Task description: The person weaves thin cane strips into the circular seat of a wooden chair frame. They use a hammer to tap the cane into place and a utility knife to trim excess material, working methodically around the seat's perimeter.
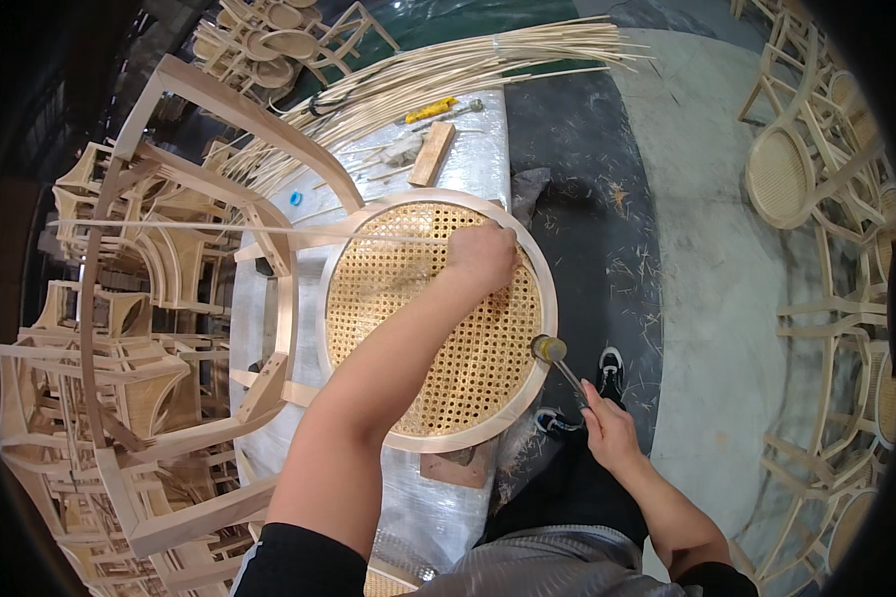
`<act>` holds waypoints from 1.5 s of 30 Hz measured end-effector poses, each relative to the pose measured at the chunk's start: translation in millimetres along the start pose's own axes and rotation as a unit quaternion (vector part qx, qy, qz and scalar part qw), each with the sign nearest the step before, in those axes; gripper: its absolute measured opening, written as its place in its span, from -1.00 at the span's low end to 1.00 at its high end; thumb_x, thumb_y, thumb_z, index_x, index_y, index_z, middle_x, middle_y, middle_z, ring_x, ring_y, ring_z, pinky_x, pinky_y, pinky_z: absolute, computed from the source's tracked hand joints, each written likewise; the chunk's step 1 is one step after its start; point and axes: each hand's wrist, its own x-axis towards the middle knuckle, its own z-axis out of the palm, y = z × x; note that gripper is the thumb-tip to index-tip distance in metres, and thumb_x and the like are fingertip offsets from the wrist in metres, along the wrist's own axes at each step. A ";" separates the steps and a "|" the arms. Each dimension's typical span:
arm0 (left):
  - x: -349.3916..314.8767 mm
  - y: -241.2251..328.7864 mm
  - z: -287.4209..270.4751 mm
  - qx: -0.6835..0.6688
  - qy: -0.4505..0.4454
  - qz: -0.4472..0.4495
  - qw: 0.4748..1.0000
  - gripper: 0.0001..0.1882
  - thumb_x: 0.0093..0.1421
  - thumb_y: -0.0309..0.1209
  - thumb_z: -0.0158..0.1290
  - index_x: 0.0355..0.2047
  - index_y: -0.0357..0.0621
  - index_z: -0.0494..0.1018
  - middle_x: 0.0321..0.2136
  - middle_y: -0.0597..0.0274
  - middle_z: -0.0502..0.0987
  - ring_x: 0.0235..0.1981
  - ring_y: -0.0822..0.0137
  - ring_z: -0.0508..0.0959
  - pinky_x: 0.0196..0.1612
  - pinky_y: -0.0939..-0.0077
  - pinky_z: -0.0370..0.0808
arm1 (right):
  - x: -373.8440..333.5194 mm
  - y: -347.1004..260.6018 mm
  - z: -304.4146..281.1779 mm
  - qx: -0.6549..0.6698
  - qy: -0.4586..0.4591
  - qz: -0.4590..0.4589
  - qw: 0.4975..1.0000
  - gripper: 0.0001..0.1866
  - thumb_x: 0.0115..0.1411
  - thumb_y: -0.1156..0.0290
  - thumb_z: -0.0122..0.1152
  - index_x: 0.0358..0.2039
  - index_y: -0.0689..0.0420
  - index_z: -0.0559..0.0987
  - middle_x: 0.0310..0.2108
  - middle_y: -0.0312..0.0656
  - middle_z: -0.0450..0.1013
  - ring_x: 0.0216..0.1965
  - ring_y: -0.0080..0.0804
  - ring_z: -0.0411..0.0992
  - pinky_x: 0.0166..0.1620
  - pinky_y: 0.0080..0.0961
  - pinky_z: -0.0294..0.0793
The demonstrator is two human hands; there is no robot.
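Note:
A round chair seat (438, 388) with a woven cane panel and pale wooden rim lies before me, its chair frame (287, 298) tipped on its side to the left. My left hand (484, 257) is closed over the panel's upper right part, close to the rim. From its fingers a long, thin cane strip (269, 230) runs out to the left across the frame. My right hand (610, 428) grips a hammer (551, 349) by its handle. The hammer's yellowish head is at the rim's right edge; whether it touches cannot be made out.
A plastic-covered bench (408, 497) supports the seat. Beyond it lie a wood block (432, 154), a yellow-handled tool (431, 109) and a bundle of long cane rods (468, 62). Stacked chair frames (159, 348) fill the left; more chairs (816, 179) stand right. Scraps litter the dark floor (607, 229).

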 end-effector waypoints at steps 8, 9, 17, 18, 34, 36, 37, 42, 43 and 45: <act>22.5 -13.5 1.2 -0.031 0.068 0.045 0.996 -0.46 0.04 -0.05 0.48 -0.03 0.01 0.65 -0.06 0.09 0.61 0.00 0.11 0.67 0.05 0.19 0.61 | -2.6 -5.1 6.7 0.006 -0.001 0.009 1.000 -0.45 0.42 0.50 0.20 0.41 0.10 0.46 -0.31 0.06 0.53 -0.31 0.06 0.55 -0.17 -0.20 0.54; 26.7 -11.3 -1.5 -0.034 0.060 0.039 0.997 -0.45 0.02 -0.05 0.50 -0.03 0.01 0.66 -0.05 0.09 0.61 0.02 0.12 0.66 0.08 0.18 0.59 | -3.2 -5.6 7.3 0.007 0.006 0.007 1.000 -0.45 0.42 0.51 0.19 0.41 0.10 0.46 -0.32 0.05 0.52 -0.32 0.04 0.54 -0.17 -0.21 0.54; 30.2 -15.4 3.0 -0.030 0.017 0.032 0.999 -0.46 0.06 -0.01 0.47 -0.02 0.04 0.63 -0.01 0.11 0.57 0.10 0.09 0.62 0.16 0.13 0.53 | 18.8 -26.1 -5.4 0.005 0.094 0.003 0.996 -0.47 0.44 0.58 0.08 0.41 0.31 0.41 -0.28 -0.06 0.57 -0.32 -0.14 0.53 -0.13 -0.37 0.53; 32.7 -12.3 -2.8 -0.033 0.001 0.039 0.999 -0.41 0.06 -0.02 0.47 0.04 0.03 0.62 0.03 0.11 0.58 0.13 0.11 0.61 0.18 0.14 0.52 | 25.3 -21.7 -2.7 -0.021 0.130 -0.037 0.991 -0.46 0.43 0.60 0.10 0.41 0.27 0.42 -0.27 0.00 0.57 -0.31 -0.10 0.55 -0.14 -0.34 0.53; 46.2 -13.9 1.4 0.025 -0.069 0.053 0.996 -0.55 0.16 -0.01 0.39 0.04 0.25 0.67 0.04 0.11 0.61 0.15 0.09 0.61 0.23 0.01 0.45 | 46.9 -4.8 15.3 -0.050 0.035 0.007 0.998 -0.38 0.41 0.59 0.17 0.47 0.03 0.40 -0.27 0.04 0.56 -0.29 0.03 0.57 -0.16 -0.21 0.57; 44.7 0.5 -1.3 0.001 -0.087 0.101 0.991 -0.55 0.15 0.03 0.40 0.01 0.25 0.68 0.01 0.12 0.63 0.13 0.08 0.62 0.22 0.00 0.45 | 45.3 -1.4 14.0 -0.052 0.055 0.004 0.997 -0.38 0.42 0.58 0.16 0.48 0.02 0.39 -0.30 0.04 0.54 -0.30 0.05 0.57 -0.18 -0.20 0.56; 39.4 9.9 -0.8 -0.012 -0.099 0.127 0.987 -0.54 0.14 0.04 0.40 0.00 0.25 0.69 -0.01 0.12 0.64 0.12 0.08 0.63 0.21 -0.01 0.45 | 42.4 -0.5 11.7 -0.052 0.052 0.018 0.997 -0.38 0.42 0.57 0.16 0.48 0.02 0.38 -0.31 0.04 0.54 -0.31 0.04 0.57 -0.18 -0.20 0.56; 27.9 19.8 7.2 0.008 -0.042 0.086 0.995 -0.43 0.05 0.07 0.46 -0.01 0.07 0.69 0.00 0.10 0.66 0.11 0.09 0.65 0.22 0.05 0.44 | 46.5 -5.0 8.9 -0.020 0.062 0.011 0.998 -0.42 0.42 0.58 0.16 0.44 0.05 0.44 -0.26 0.08 0.57 -0.26 0.00 0.60 -0.14 -0.26 0.58; 29.0 19.8 6.3 0.012 -0.049 0.079 0.996 -0.40 0.04 0.07 0.47 0.00 0.03 0.69 0.00 0.10 0.66 0.11 0.09 0.65 0.22 0.06 0.43 | 43.9 -6.7 3.4 -0.017 0.055 0.026 0.998 -0.43 0.42 0.58 0.17 0.42 0.06 0.46 -0.22 0.09 0.58 -0.24 0.00 0.61 -0.12 -0.28 0.58; 31.3 24.6 0.8 0.027 -0.066 0.081 0.994 -0.36 0.03 0.06 0.48 0.03 -0.02 0.68 0.01 0.10 0.67 0.13 0.11 0.64 0.23 0.07 0.43 | 39.5 -16.1 -4.8 -0.006 0.086 0.013 0.996 -0.46 0.42 0.59 0.16 0.40 0.10 0.48 -0.21 0.06 0.60 -0.24 -0.08 0.60 -0.10 -0.33 0.58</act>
